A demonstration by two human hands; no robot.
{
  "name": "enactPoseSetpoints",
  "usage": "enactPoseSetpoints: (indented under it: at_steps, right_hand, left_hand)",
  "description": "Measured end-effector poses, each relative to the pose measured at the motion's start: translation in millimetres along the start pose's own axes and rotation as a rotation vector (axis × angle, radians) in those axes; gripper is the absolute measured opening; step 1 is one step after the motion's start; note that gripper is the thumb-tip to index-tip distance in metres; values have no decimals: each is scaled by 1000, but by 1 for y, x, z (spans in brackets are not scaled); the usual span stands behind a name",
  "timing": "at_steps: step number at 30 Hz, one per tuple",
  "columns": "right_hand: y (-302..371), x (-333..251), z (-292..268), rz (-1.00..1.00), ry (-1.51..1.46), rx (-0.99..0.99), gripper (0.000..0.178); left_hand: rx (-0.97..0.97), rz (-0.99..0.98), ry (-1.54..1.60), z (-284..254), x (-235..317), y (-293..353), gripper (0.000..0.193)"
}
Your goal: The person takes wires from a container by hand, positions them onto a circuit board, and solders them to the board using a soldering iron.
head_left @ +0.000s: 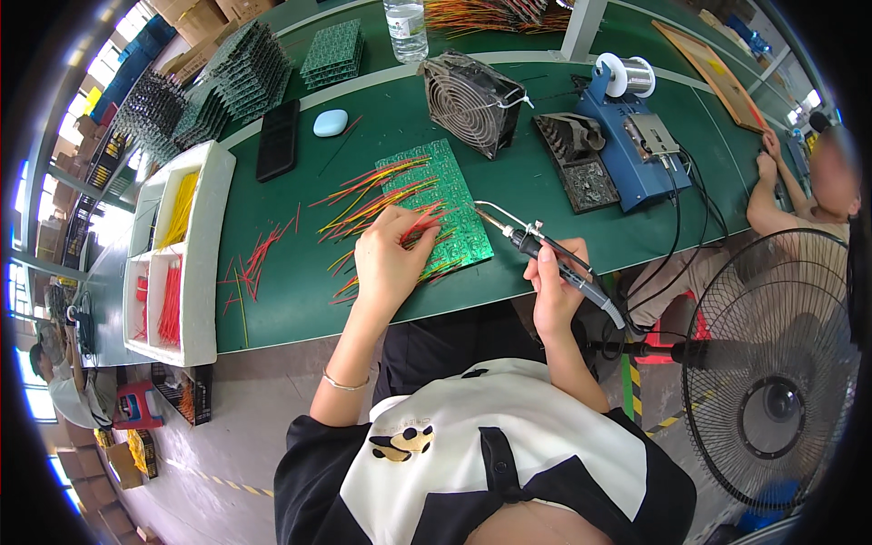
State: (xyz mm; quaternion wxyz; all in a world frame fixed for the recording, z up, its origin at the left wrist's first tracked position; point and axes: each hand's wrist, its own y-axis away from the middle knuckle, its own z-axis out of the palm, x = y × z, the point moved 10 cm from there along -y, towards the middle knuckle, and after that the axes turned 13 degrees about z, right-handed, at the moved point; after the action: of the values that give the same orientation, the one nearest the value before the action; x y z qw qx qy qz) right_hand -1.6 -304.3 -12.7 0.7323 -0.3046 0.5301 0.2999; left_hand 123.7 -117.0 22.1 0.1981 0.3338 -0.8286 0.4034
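A green circuit board panel (465, 207) lies on the green table in front of me, with red, yellow and black wires (350, 218) sticking out past its left side. Over the panel's lower left part, my left hand (389, 256) is closed in a pinch on a red wire (427, 218). My right hand (556, 291) grips a soldering iron (522, 241) with a thin metal solder guide fixed along it. The iron's tip points left, close to the panel's right edge; whether it touches cannot be made out.
A white foam box (202, 300) of cut wires stands left, near loose red wires (259, 254). Behind are a phone (277, 141), a small fan (468, 100) and a bottle (406, 32). A blue solder feeder (618, 127) and iron stand (577, 163) sit right; a pedestal fan (772, 400) and co-worker (772, 200) are beyond.
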Motion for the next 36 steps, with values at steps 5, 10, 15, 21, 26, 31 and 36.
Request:
enactPoseSetpoints:
  at_steps: [5, 10, 15, 21, 26, 31, 36]
  right_hand:
    - [2, 1, 0, -10, 28, -2, 12]
    - [3, 0, 3, -9, 49, -6, 12]
    - [2, 0, 5, -19, 67, -27, 12]
    - [2, 5, 6, 42, 44, -67, 12]
    - [3, 3, 7, 19, 65, -57, 14]
    - [3, 4, 6, 36, 50, -44, 14]
    - [3, 3, 7, 32, 72, -66, 14]
  left_hand:
    - [6, 30, -49, 2, 0, 4, 9]
    - [-14, 162, -131, 4, 11, 3, 6]
    - [-10, 158, -96, 4, 9, 1, 5]
    - [-31, 142, -90, 5, 8, 1, 7]
    - [-51, 116, -87, 5, 7, 0, 9]
    - [-79, 78, -54, 8, 3, 0, 10]
    - [-82, 100, -60, 8, 1, -2, 7]
